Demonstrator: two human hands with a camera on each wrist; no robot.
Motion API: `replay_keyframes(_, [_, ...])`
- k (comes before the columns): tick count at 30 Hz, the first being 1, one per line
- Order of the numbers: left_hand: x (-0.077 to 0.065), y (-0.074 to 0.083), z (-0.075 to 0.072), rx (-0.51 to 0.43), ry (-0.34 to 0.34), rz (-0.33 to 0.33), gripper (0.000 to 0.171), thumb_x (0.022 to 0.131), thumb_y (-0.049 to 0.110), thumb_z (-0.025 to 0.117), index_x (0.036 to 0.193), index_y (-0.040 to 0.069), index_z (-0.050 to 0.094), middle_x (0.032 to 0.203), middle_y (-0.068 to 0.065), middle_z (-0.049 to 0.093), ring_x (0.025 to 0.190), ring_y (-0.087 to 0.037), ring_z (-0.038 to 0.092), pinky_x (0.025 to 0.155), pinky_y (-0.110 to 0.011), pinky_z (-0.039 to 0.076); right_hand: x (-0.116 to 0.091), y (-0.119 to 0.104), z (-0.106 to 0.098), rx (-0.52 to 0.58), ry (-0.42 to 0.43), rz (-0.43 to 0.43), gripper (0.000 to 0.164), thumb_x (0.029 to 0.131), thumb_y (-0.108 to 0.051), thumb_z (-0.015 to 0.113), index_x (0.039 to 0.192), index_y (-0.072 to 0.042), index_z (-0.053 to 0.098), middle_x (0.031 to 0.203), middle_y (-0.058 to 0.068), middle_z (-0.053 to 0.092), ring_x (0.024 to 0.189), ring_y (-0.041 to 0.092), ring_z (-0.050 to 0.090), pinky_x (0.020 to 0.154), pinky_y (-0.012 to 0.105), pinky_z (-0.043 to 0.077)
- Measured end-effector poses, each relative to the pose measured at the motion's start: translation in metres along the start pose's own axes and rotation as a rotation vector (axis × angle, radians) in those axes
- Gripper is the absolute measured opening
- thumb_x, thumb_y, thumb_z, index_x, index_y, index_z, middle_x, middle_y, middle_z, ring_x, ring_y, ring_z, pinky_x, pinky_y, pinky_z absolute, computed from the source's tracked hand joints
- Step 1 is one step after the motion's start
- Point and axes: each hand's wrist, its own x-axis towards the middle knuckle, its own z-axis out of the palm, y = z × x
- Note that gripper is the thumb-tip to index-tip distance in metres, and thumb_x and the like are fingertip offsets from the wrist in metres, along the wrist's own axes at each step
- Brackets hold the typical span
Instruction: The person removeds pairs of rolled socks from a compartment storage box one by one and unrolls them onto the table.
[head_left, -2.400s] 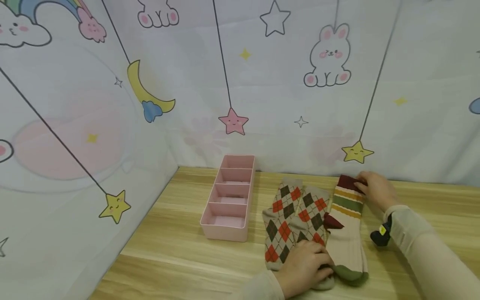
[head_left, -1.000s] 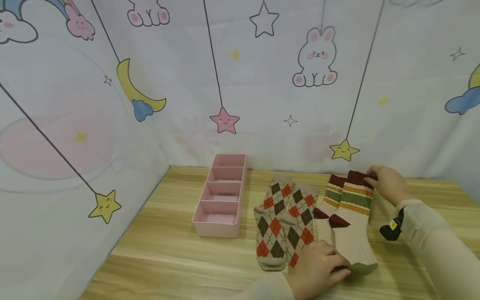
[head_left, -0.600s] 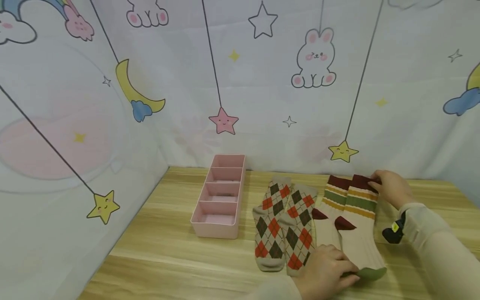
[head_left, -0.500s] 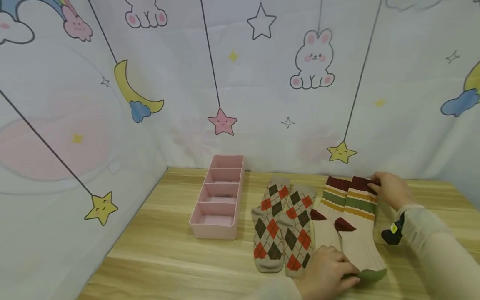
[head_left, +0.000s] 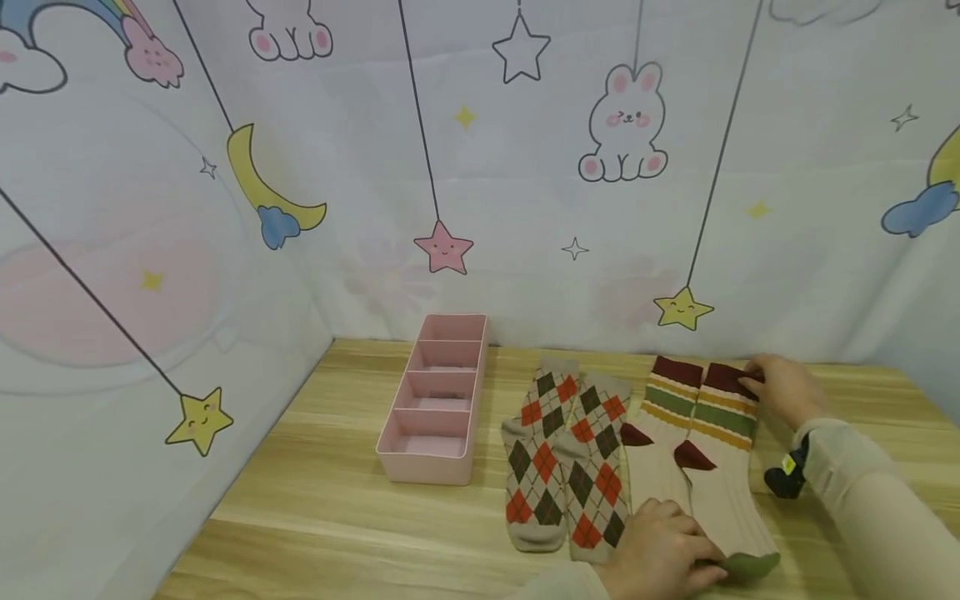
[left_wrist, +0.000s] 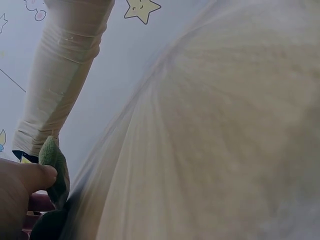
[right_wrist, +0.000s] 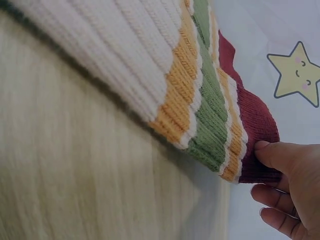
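Two cream socks with maroon heels and cuffs and green and mustard stripes lie side by side at the right. My right hand (head_left: 787, 392) pinches the maroon cuff of the right-hand striped sock (head_left: 723, 492); the right wrist view shows thumb and fingers on that cuff (right_wrist: 260, 120). At the other end, my left hand (head_left: 660, 550) holds the same sock's green toe (left_wrist: 56, 175) between thumb and fingers. The left-hand striped sock (head_left: 660, 462) lies beneath my left hand, its toe hidden. To its left are two argyle socks, one outer (head_left: 536, 467) and one inner (head_left: 596, 487).
A pink box (head_left: 423, 469) with several compartments stands left of the socks, towards the back of the wooden table (head_left: 322, 533). A white printed cloth (head_left: 525, 183) hangs behind and at the left. A dark strap (head_left: 786, 479) is on my right wrist.
Both hands have drawn the upper striped sock rightward off the other one, so the two now lie side by side. My left hand has moved from the argyle socks to the striped toe. The view shifted slightly.
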Motion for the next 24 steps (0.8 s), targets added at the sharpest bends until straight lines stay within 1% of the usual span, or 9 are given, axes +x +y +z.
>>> replay_keyframes(5, [-0.0013, -0.0011, 0.0021, -0.036, -0.027, 0.007, 0.015, 0.088, 0.047, 0.064, 0.096, 0.040, 0.074, 0.092, 0.025, 0.067, 0.083, 0.008, 0.052, 0.072, -0.002, 0.028, -0.0004, 0.0006, 0.0034, 0.019, -0.023, -0.003, 0.016, 0.091, -0.012, 0.063, 0.090, 0.004, 0.064, 0.082, 0.019, 0.066, 0.072, 0.030, 0.061, 0.064, 0.046, 0.049])
replay_keyframes(11, [-0.0027, -0.0024, 0.0027, -0.102, -0.078, -0.013, 0.015, 0.089, 0.046, 0.065, 0.096, 0.037, 0.074, 0.092, 0.023, 0.065, 0.083, 0.008, 0.050, 0.070, -0.001, 0.023, -0.0018, 0.0021, 0.0066, 0.022, -0.033, -0.006, 0.014, 0.090, -0.011, 0.063, 0.088, 0.003, 0.064, 0.079, 0.017, 0.065, 0.070, 0.027, 0.060, 0.062, 0.043, 0.048])
replay_keyframes(15, [-0.0021, -0.0024, 0.0012, -0.104, -0.110, -0.020, 0.016, 0.088, 0.046, 0.065, 0.098, 0.037, 0.074, 0.094, 0.023, 0.065, 0.084, 0.008, 0.050, 0.069, -0.001, 0.020, -0.0040, 0.0032, 0.0079, 0.036, -0.053, 0.016, 0.015, 0.091, -0.012, 0.062, 0.091, 0.003, 0.064, 0.081, 0.017, 0.065, 0.071, 0.027, 0.060, 0.063, 0.043, 0.048])
replay_keyframes(17, [-0.0019, -0.0024, 0.0005, -0.106, -0.123, -0.021, 0.016, 0.089, 0.046, 0.064, 0.099, 0.037, 0.074, 0.095, 0.023, 0.065, 0.085, 0.008, 0.049, 0.070, -0.001, 0.020, -0.0050, 0.0037, 0.0085, 0.041, -0.057, 0.026, 0.016, 0.091, -0.013, 0.062, 0.092, 0.003, 0.064, 0.083, 0.018, 0.065, 0.073, 0.029, 0.061, 0.064, 0.045, 0.048])
replay_keyframes(20, [-0.0019, -0.0026, 0.0002, -0.112, -0.131, -0.019, 0.017, 0.090, 0.045, 0.063, 0.100, 0.036, 0.073, 0.096, 0.022, 0.065, 0.086, 0.008, 0.049, 0.071, -0.002, 0.020, -0.0052, 0.0041, 0.0096, 0.031, -0.042, 0.016, 0.017, 0.090, -0.014, 0.063, 0.093, 0.003, 0.065, 0.085, 0.020, 0.066, 0.075, 0.033, 0.062, 0.066, 0.048, 0.048])
replay_keyframes(24, [-0.0023, -0.0036, -0.0006, -0.133, -0.127, -0.023, 0.018, 0.090, 0.045, 0.062, 0.100, 0.035, 0.073, 0.097, 0.022, 0.065, 0.087, 0.008, 0.050, 0.072, -0.002, 0.021, -0.0039, 0.0024, 0.0100, 0.018, -0.026, 0.003, 0.021, 0.090, -0.014, 0.063, 0.097, 0.006, 0.065, 0.095, 0.028, 0.066, 0.083, 0.042, 0.062, 0.071, 0.053, 0.048])
